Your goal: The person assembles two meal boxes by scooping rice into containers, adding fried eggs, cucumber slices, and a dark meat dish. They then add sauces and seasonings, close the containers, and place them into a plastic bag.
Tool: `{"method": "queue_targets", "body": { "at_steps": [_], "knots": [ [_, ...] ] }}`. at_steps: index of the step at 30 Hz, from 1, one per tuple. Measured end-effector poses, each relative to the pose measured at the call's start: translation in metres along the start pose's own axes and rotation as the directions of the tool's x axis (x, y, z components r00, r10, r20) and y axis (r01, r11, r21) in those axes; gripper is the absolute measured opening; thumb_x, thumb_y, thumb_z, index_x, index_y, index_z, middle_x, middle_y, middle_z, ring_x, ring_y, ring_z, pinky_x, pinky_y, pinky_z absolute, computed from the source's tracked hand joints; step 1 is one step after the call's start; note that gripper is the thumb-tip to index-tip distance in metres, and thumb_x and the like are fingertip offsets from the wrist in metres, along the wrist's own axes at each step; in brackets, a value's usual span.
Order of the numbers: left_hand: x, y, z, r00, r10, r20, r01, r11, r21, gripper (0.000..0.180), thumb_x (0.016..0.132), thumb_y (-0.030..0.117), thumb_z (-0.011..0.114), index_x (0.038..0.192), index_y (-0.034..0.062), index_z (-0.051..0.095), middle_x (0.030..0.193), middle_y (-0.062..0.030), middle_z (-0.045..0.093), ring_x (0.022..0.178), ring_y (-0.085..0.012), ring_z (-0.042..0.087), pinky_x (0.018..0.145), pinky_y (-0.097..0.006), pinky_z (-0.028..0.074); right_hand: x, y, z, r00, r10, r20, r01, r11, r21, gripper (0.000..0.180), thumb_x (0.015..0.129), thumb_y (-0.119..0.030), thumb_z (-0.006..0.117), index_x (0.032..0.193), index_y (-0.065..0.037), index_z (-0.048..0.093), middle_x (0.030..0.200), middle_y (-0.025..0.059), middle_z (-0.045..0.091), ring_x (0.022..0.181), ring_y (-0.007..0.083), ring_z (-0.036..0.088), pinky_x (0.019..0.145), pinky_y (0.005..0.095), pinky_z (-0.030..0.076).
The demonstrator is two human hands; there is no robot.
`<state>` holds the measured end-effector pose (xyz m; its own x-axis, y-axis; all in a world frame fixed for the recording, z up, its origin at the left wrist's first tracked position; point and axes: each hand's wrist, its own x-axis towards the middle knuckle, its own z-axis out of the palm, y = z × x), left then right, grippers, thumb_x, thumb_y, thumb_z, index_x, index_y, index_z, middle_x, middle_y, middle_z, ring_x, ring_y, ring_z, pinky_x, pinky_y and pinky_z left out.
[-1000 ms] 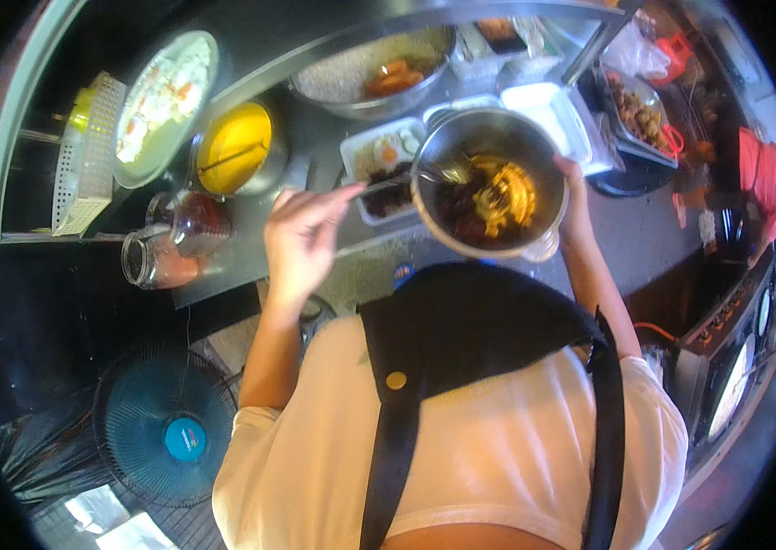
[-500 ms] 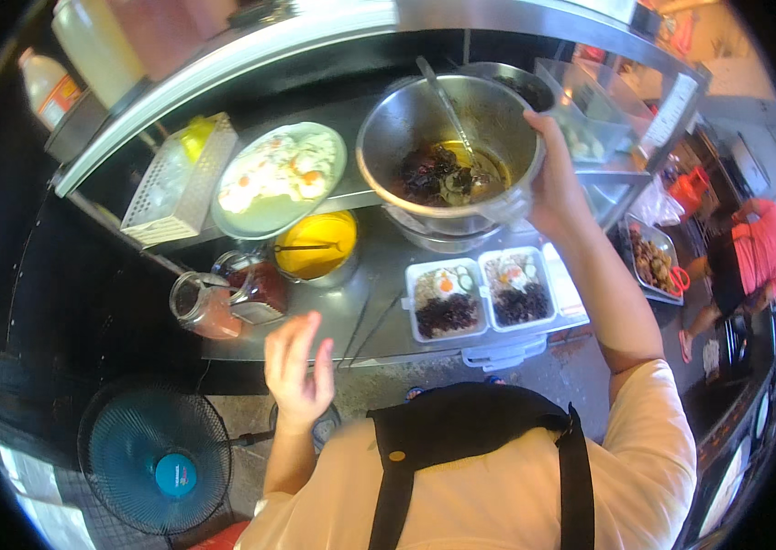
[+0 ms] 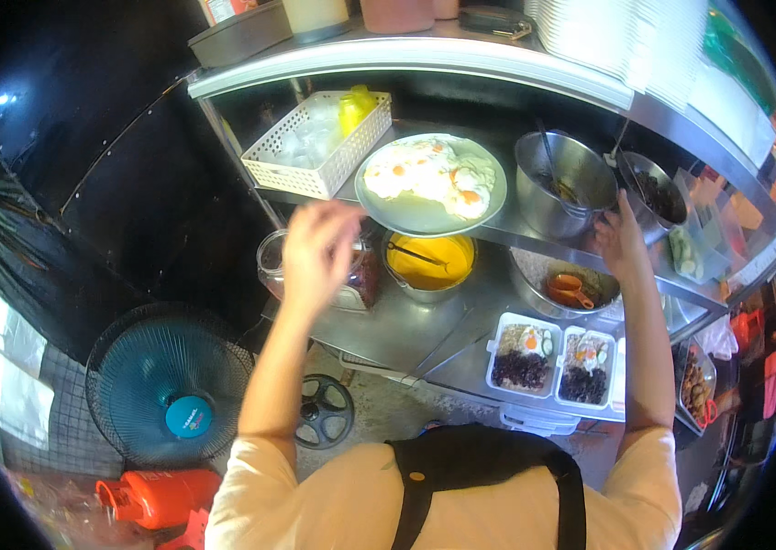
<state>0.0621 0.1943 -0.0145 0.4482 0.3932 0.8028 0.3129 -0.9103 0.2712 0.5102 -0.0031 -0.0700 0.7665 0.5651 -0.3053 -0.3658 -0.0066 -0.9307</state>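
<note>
My left hand (image 3: pixel 319 247) is raised in front of the glass jar (image 3: pixel 271 257), slightly blurred, fingers apart with nothing visible in them. My right hand (image 3: pixel 622 238) is open beside a deep metal pot (image 3: pixel 542 192) on the shelf; whether it touches the pot I cannot tell. A spoon handle leans out of that pot. Left of it stands a plate (image 3: pixel 397 218) of fried eggs. Below are a pot (image 3: pixel 432 295) of yellow sauce with a utensil across it, and a large bowl with an orange scoop (image 3: pixel 570 291). Two white takeaway boxes (image 3: pixel 555 394) hold rice, dark topping, egg and cucumber.
A perforated basket (image 3: pixel 301 179) with plastic bags sits at the shelf's left. A metal bowl (image 3: pixel 672 215) of dark food stands at the right. Tongs lie along the counter (image 3: pixel 388 353). A fan (image 3: pixel 172 380) and an orange gas cylinder (image 3: pixel 163 495) stand at lower left.
The metal pot, which my right hand was holding above the counter, now rests on the shelf. My right hand has let go. My left hand has moved up toward the shelf; the view has swung left.
</note>
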Motion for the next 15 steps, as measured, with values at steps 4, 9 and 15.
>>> {"method": "queue_targets", "body": {
  "at_steps": [4, 9, 15],
  "knots": [
    [0.077, -0.088, 0.023, 0.996, -0.044, -0.074, 0.063, 0.959, 0.277, 0.017, 0.076, 0.003, 0.061, 0.091, 0.0048, 0.069, 0.096, -0.0171, 0.063, 0.093, -0.0353, 0.06, 0.084, -0.041, 0.048, -0.102, 0.0, -0.003, 0.982, -0.147, 0.121, 0.142, 0.989, 0.045, 0.077, 0.093, -0.056, 0.043, 0.146, -0.003, 0.025, 0.153, 0.0151, 0.022, 0.14, 0.0297, 0.022, 0.112, 0.048, 0.015],
    [0.141, -0.194, 0.053, 0.937, -0.334, 0.101, 0.255, 0.852, 0.457, 0.021, 0.075, 0.013, 0.067, 0.094, 0.0042, 0.071, 0.104, -0.0187, 0.064, 0.095, -0.0352, 0.062, 0.085, -0.041, 0.05, -0.169, 0.012, -0.07, 0.934, -0.216, 0.283, 0.265, 0.953, -0.147, 0.046, 0.093, -0.033, 0.05, 0.126, 0.0, 0.053, 0.115, 0.0169, 0.061, 0.105, 0.0253, 0.057, 0.091, 0.0376, 0.042],
    [0.161, -0.233, 0.089, 0.83, -0.519, 0.204, 0.201, 0.621, 0.758, 0.034, 0.079, 0.024, 0.063, 0.111, 0.0102, 0.066, 0.102, -0.0217, 0.064, 0.094, -0.0364, 0.062, 0.088, -0.043, 0.048, -0.231, 0.01, -0.143, 0.974, 0.122, 0.188, 0.006, 0.823, -0.567, 0.064, 0.072, 0.011, 0.057, 0.134, 0.002, 0.045, 0.092, 0.0139, 0.066, 0.059, 0.0162, 0.063, 0.05, 0.0223, 0.05]
  ]
}}
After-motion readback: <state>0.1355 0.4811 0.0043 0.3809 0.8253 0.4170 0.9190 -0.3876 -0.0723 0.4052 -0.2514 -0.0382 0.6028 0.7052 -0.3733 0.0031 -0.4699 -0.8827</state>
